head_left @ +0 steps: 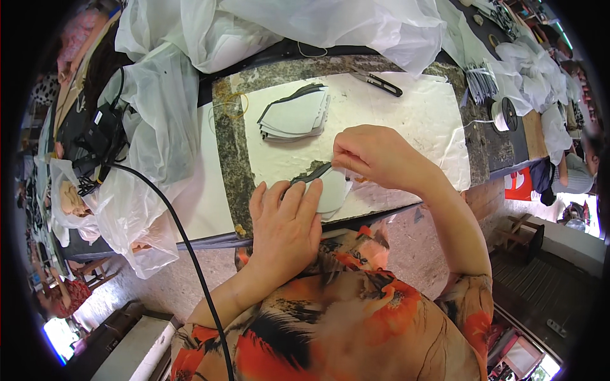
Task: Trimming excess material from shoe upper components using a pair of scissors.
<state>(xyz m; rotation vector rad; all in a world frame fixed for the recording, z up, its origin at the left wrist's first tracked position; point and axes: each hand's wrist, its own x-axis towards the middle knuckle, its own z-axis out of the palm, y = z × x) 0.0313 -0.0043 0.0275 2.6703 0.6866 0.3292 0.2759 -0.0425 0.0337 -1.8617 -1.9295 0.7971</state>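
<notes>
My left hand [286, 213] lies on a small light-grey cut piece [332, 193] with dark edging, fingers spread and pressing near its left end. At the piece's far edge, my right hand [375, 155] has thumb and fingers pinched together on the tip of a black strip [319, 173]. Its curled fingers partly hide that tip. Just beyond both hands sits a stack of similar grey pieces [293, 115] with black edges. All of these rest on a worn white sheet [406, 120] over a mottled board.
A black-handled cutting tool [381, 84] lies at the sheet's far edge. White plastic bags [159, 95] crowd the left and far sides. A black cable [184, 235] crosses at left. A thread spool [505, 114] stands at right. Other people are partly visible at both sides.
</notes>
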